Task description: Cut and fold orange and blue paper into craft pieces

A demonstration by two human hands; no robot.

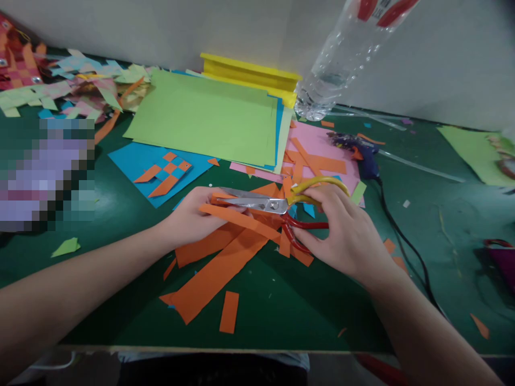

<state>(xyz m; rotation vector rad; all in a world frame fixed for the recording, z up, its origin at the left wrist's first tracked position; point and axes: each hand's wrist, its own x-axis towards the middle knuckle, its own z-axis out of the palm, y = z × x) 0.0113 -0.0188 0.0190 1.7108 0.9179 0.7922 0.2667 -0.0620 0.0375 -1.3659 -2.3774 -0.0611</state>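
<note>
My left hand (pixel 193 217) is closed on a bundle of orange paper strips (pixel 219 257) over the green table. My right hand (pixel 341 230) grips scissors (pixel 277 205) with one yellow and one red handle loop. Their metal blades point left, lying across the strips by my left fingers. More orange strips fan out toward the table's front edge, and one short piece (pixel 229 312) lies apart from them.
A stack of green, blue and yellow sheets (pixel 209 118) lies behind, with a blue sheet bearing an orange weave (pixel 163 174) and a pink sheet (pixel 322 147). A clear plastic bottle (pixel 341 59) leans at top right. A glue gun (pixel 362 153) with black cable lies right. Paper scraps cover the far left.
</note>
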